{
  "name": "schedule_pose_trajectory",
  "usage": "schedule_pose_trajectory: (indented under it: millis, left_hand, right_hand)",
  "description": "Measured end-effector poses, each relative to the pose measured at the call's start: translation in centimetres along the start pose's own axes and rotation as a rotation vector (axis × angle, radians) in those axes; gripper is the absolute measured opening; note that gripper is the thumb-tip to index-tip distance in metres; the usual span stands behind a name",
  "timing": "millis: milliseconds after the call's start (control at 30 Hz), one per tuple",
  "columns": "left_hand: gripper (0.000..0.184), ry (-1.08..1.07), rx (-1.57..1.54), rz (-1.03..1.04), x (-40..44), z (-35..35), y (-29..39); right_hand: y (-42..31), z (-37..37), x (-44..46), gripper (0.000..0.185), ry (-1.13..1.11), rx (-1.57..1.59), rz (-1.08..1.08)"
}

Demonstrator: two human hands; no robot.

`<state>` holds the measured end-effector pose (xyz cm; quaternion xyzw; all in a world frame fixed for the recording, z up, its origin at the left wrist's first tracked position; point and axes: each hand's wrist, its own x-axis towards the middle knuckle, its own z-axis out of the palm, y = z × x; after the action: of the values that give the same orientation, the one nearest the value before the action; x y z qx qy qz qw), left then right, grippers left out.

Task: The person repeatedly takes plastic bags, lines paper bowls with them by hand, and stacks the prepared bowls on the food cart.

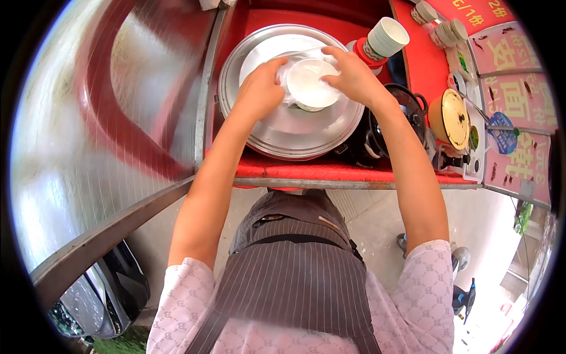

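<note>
A white paper bowl point(311, 84) sits over the round metal lid of a large pot point(280, 133), between my hands. Thin clear plastic film point(285, 81), like a bag, gathers around the bowl's left side and stretches along its far side. My left hand point(262, 88) is closed on the film at the left, fingers curled. On the right, my right hand point(352, 74) has its fingers bent on the film's far edge and its thumb at the bowl's rim. The bowl's inside shows plain white.
Stacked paper bowls point(387, 38) stand at the back right, with more cup stacks point(448, 32) beyond. Right of the pot are a black pot with a glass lid point(407, 112) and a yellow lidded pot point(454, 121). A metal frame bar point(206, 82) runs along the left side.
</note>
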<state>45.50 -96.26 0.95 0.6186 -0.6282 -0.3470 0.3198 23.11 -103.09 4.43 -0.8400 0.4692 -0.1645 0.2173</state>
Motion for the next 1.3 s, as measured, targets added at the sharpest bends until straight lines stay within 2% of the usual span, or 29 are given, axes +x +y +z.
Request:
schedule_pose_trajectory:
  millis: [67,167,233,267,333,367,400,433,467,500,533,567,600,700,767,833,867,900,967,1033,1100,1133,1167,1200,1233,1300]
  left_hand:
    - [0.06,-0.06,0.033,-0.071,0.4,1.2,-1.4]
    - [0.064,-0.127,-0.037,-0.005,1.2,3.0,-2.8]
    - [0.067,-0.079,-0.035,0.147,1.4,3.4,-2.5]
    - [0.067,-0.08,-0.033,0.145,1.3,3.4,-2.5]
    - [0.065,-0.287,-0.141,-0.212,0.4,2.3,-0.7]
    - [0.065,-0.287,-0.14,-0.209,-0.6,2.2,-0.2]
    - [0.062,-0.239,-0.442,-0.253,-2.0,2.1,0.2]
    - [0.059,-0.186,-0.742,-0.293,-3.3,2.1,0.5]
    - [0.048,-0.119,-0.967,-0.297,-4.2,3.1,-0.6]
    - [0.048,-0.122,-0.968,-0.299,-5.3,3.7,-0.8]
    - [0.041,-0.065,-1.251,-0.309,-6.4,4.3,-0.9]
    - [0.035,-0.003,-1.533,-0.312,-7.3,4.9,-1.1]
    - [0.026,-0.028,-1.682,-0.244,-8.1,6.1,-1.8]
    - [0.024,0.015,-1.667,-0.264,-8.8,8.0,0.7]
    - [0.022,-0.035,-1.59,-0.197,-9.3,8.1,0.7]
    - [0.027,0.141,-1.538,-0.34,-10.1,6.3,2.8]
    - [0.035,0.269,-1.334,-0.389,-10.8,5.7,2.3]
    - [0.035,0.263,-1.33,-0.392,-11.6,5.5,3.0]
    - [0.042,0.341,-0.964,-0.167,-13.3,4.7,5.6]
    - [0.057,0.237,-1.046,-0.015,-14.7,5.8,7.1]
    - [0.058,0.35,-0.921,0.001,-14.5,6.6,6.8]
    - [0.058,0.349,-0.921,0.0,-14.0,6.4,6.3]
    - [0.057,0.339,-1.109,-0.027,-13.2,5.9,5.6]
    - [0.059,0.327,-1.296,-0.055,-12.9,5.3,5.4]
    - [0.059,0.327,-1.296,-0.057,-12.9,4.7,5.5]
    - [0.067,0.21,-1.542,-0.202,-13.0,2.9,6.6]
  right_hand:
    - [0.3,0.5,-0.5,0.06,-0.042,0.024,0.05]
    - [1.1,1.8,-0.6,0.058,0.001,-0.11,0.139]
    - [0.5,1.6,-1.0,0.059,-0.032,-0.093,0.223]
    - [1.3,2.1,-1.1,0.055,-0.044,-0.094,0.228]
    - [1.5,1.6,-1.4,0.05,-0.049,-0.098,0.227]
    - [1.0,0.8,-1.9,0.042,-0.081,0.086,0.358]
    - [0.6,0.3,-2.6,0.033,-0.114,0.271,0.487]
    - [0.4,0.1,-3.3,0.033,-0.111,0.27,0.487]
    - [0.2,0.0,-4.2,0.029,-0.007,0.394,0.503]
    - [-0.1,0.1,-5.2,0.026,0.093,0.518,0.519]
    - [-0.4,0.4,-6.0,0.022,0.178,0.656,0.5]
    - [-0.8,0.7,-6.6,0.022,0.179,0.657,0.504]
    - [-1.3,1.1,-7.3,0.021,0.193,0.77,0.487]
    - [-4.3,2.2,-9.1,0.019,0.218,1.284,0.481]
    - [-5.5,2.5,-9.6,0.016,0.301,1.213,0.499]
    - [-4.8,2.8,-10.4,0.016,0.331,1.094,0.494]
    - [-4.6,2.9,-10.6,0.016,0.361,0.975,0.485]
    - [-4.8,2.7,-10.9,0.016,0.366,0.977,0.489]
    - [-5.5,2.4,-11.7,0.016,0.407,0.721,0.456]
    - [-6.5,3.2,-12.1,0.02,0.448,0.66,0.397]
    - [-7.8,3.2,-12.3,0.024,0.493,0.597,0.328]
    - [-9.0,2.3,-12.6,0.031,0.416,0.719,0.366]
    - [-9.7,1.8,-13.0,0.038,0.336,0.839,0.405]
    - [-9.6,1.7,-13.6,0.045,0.214,1.087,0.452]
    - [-9.5,1.8,-14.2,0.045,0.214,1.088,0.453]
    - [-9.1,2.5,-15.2,0.04,0.202,1.431,0.372]
